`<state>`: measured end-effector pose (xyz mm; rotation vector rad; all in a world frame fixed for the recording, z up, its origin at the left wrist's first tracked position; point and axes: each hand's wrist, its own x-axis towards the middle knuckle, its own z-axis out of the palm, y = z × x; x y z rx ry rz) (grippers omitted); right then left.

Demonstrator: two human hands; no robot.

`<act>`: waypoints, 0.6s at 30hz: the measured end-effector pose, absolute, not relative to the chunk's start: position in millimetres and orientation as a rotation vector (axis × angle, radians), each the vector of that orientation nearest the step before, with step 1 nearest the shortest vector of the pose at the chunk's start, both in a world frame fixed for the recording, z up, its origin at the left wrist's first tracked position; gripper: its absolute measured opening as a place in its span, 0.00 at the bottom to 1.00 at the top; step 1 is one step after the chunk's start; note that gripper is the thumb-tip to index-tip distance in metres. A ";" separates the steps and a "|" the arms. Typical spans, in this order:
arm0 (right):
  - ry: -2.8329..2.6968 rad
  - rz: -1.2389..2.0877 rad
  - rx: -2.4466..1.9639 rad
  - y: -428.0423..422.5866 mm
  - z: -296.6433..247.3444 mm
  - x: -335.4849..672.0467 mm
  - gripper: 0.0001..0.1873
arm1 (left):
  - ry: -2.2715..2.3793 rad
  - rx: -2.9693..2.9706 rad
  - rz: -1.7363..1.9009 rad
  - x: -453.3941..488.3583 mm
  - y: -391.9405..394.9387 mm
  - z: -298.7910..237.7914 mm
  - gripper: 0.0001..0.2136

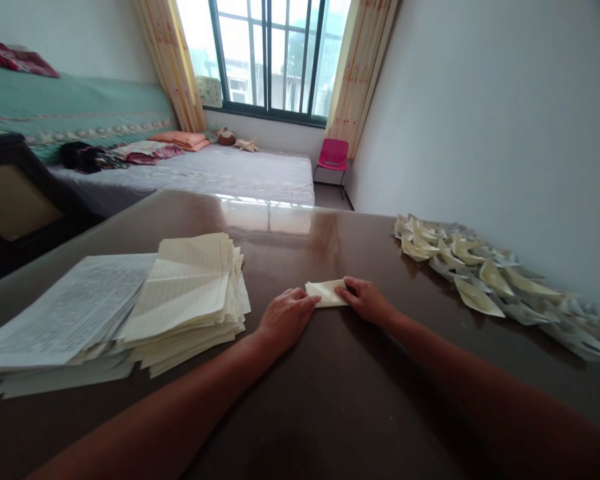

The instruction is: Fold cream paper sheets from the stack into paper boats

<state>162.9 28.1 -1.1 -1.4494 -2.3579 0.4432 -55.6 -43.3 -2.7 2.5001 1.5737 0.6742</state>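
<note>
A small cream sheet of folded paper (326, 293) lies on the brown glossy table (300, 373), between my two hands. My left hand (289, 315) grips its left end, with the thumb on top and the fingers curled. At the other end, my right hand (364, 297) pinches the right edge between thumb and fingers. Left of my hands rests a thick stack of cream lined paper (190, 287), partly on a pile of printed white sheets (75, 307). Along the right side sit several folded paper boats (480, 297), cream and grey, crowded together.
The white wall (480, 120) runs along the table's right side. Past the far edge are a bed (260, 170) with pillows and soft toys, a pink chair (333, 155) and a window (270, 60). A dark wooden piece of furniture (25, 187) stands at the left.
</note>
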 end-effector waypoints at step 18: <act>-2.369 0.057 -1.746 20.9 -0.4 144.0 0.17 | 1.641 2.640 0.378 -50.9 -45.2 8.1 0.14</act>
